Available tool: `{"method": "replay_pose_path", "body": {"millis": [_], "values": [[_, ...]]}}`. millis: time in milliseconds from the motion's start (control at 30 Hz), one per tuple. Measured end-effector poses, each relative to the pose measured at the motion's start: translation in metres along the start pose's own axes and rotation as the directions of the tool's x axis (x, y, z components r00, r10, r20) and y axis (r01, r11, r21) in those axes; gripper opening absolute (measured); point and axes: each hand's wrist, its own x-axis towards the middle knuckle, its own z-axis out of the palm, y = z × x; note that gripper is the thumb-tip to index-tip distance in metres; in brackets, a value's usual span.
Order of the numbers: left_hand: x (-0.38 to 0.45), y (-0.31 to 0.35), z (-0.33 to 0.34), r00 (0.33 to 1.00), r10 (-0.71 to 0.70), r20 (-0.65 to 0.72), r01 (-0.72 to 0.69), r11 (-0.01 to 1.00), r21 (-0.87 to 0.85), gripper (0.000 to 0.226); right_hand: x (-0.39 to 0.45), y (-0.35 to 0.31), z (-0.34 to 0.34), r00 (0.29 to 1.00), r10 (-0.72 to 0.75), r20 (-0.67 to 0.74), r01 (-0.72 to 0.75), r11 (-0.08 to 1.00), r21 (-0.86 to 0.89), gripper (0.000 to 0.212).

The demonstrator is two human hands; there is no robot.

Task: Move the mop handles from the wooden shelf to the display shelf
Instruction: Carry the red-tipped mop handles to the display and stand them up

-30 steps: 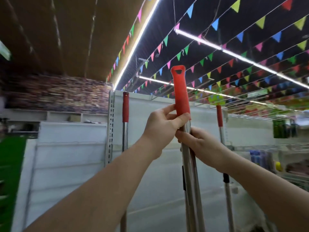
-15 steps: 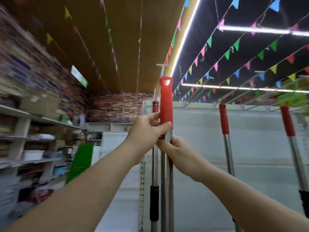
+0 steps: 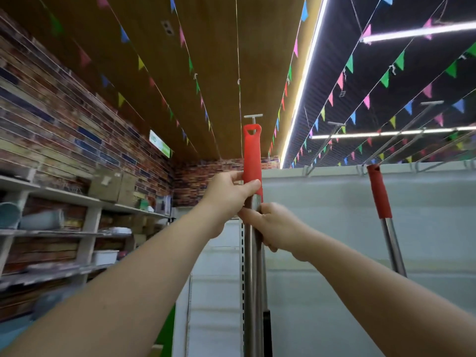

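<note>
coloured pennant strings (image 3: 342, 81) are strung across the upper frame; cardboard boxes (image 3: 113, 186) are seen at left.

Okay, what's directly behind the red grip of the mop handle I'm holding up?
Behind the red grip a white T-shaped hook shows through and above its hanging hole, with the wooden ceiling beyond. The left hand and right hand cover the grip's lower end.
</note>
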Motion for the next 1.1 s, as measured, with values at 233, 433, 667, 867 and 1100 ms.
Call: {"method": "replay_pose_path", "body": {"millis": [233,433,667,867,1100], "values": [[0.019,-0.005,0.007,0.999,0.012,-0.04,-0.011,1.0,0.025,0.034,0.017,0.005,-0.012,0.998,-0.026,-0.062,0.023,0.998,-0.055,0.038],[0.036,-0.015,0.022,0.995,-0.023,-0.094,0.026,0.999,0.026,0.034,0.031,0.018,-0.015,0.992,-0.056,-0.117,0.046,0.995,-0.089,0.039],[0.052,-0.024,0.027,0.994,-0.021,-0.11,0.028,0.998,0.055,0.036,0.051,0.027,-0.014,0.984,-0.081,-0.16,0.065,0.993,-0.102,0.044],[0.07,-0.037,0.034,0.996,-0.051,-0.079,0.054,0.998,0.033,0.034,0.07,0.04,-0.012,0.979,-0.073,-0.189,0.045,0.988,-0.144,0.045],[0.089,-0.081,0.052,0.995,-0.095,-0.031,0.096,0.994,0.045,0.031,0.093,0.079,0.001,0.981,-0.012,-0.192,-0.042,0.96,-0.276,0.044]]}}
